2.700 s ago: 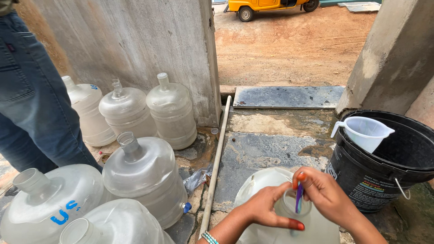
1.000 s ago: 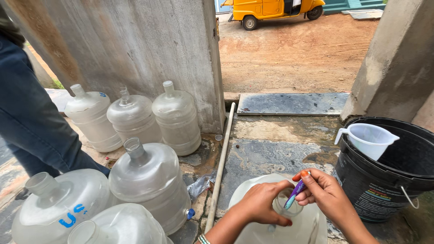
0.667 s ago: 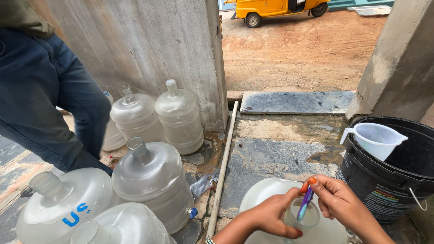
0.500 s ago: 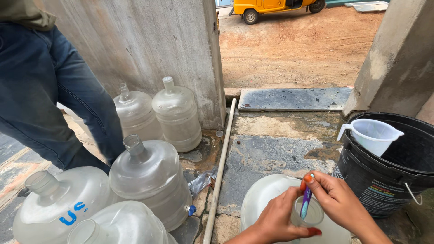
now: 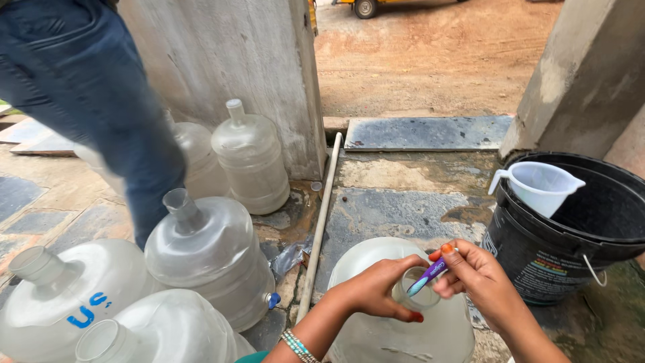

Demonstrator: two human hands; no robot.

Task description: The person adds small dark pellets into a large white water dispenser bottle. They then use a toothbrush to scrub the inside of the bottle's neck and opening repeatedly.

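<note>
A large clear water jug [image 5: 376, 329] stands in front of me at the bottom of the head view. My left hand [image 5: 377, 289] grips its neck. My right hand [image 5: 478, 279] holds a purple and blue toothbrush [image 5: 427, 276], whose tip angles down into the jug's open mouth [image 5: 415, 296].
Several empty clear jugs [image 5: 211, 252] crowd the left, two more against the concrete pillar [image 5: 228, 74]. A person's leg in blue jeans [image 5: 101, 101] stands among them. A black bucket [image 5: 571, 255] with a white plastic jug [image 5: 541, 187] sits at right. A white pipe [image 5: 319, 225] lies on the wet stone floor.
The person in jeans has stepped right, in front of the back jugs. My hands stayed on the jug's neck, the toothbrush tilting lower into the mouth.
</note>
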